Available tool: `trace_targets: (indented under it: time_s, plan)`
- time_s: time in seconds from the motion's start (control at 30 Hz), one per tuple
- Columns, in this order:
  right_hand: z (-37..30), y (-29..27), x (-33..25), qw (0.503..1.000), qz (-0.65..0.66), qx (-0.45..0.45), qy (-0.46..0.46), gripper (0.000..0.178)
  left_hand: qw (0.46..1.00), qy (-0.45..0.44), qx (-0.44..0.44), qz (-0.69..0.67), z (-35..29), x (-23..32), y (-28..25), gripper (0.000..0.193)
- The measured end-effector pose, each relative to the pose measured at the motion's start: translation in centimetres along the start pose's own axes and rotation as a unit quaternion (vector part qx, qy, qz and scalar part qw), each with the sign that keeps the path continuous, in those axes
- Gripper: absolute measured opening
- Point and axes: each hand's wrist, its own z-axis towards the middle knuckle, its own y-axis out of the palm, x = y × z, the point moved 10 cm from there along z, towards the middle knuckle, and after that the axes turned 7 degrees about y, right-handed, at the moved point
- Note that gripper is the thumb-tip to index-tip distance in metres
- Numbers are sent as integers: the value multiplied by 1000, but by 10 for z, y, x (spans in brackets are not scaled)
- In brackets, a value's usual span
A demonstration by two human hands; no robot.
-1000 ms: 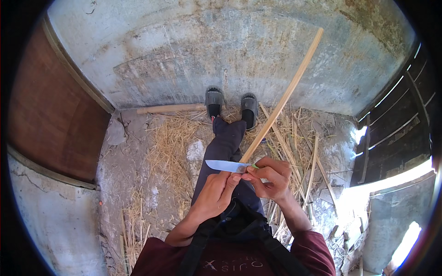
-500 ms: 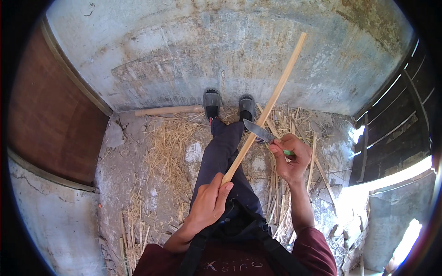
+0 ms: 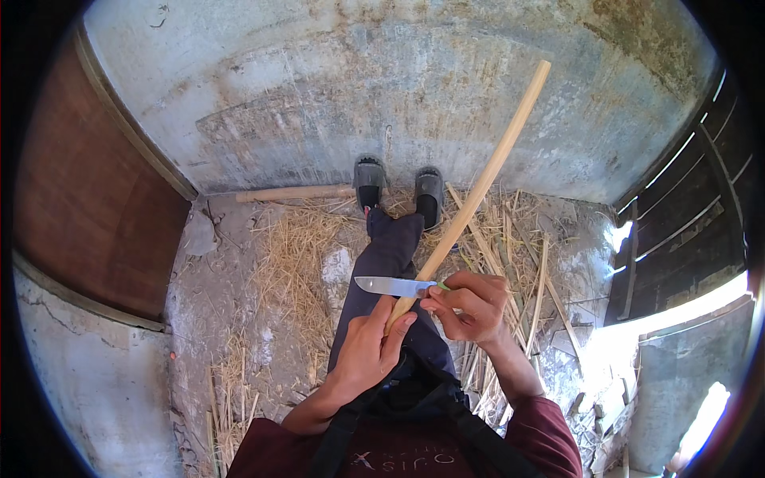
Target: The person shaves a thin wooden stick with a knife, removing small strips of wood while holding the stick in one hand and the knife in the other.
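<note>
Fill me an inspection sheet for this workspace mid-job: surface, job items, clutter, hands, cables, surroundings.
Surface: dusty floor with pale patches.
Job items: knife, its blade crossing over a long wooden stick.
Clutter: straw and loose strips on the ground; a pole along the wall base.
Hands: left hand grips the stick's near end; right hand holds the knife.
Cables: nothing seen.
Surroundings: stained wall ahead, brown panel left, dark boards right.

Harsh glare (image 3: 613,342) lwr R, fisheye edges blk.
</note>
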Motion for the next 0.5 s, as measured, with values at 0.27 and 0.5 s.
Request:
trace_targets:
  time_s: [0.27, 0.5]
  plan:
    - [0, -8, 0, 999, -12, 34, -21, 24, 1000, -4, -28, -3, -4, -1, 2, 27]
    - [1, -13, 0, 998, -23, 52, -41, 23, 1000, -15, -22, -14, -6, -4, 1, 29]
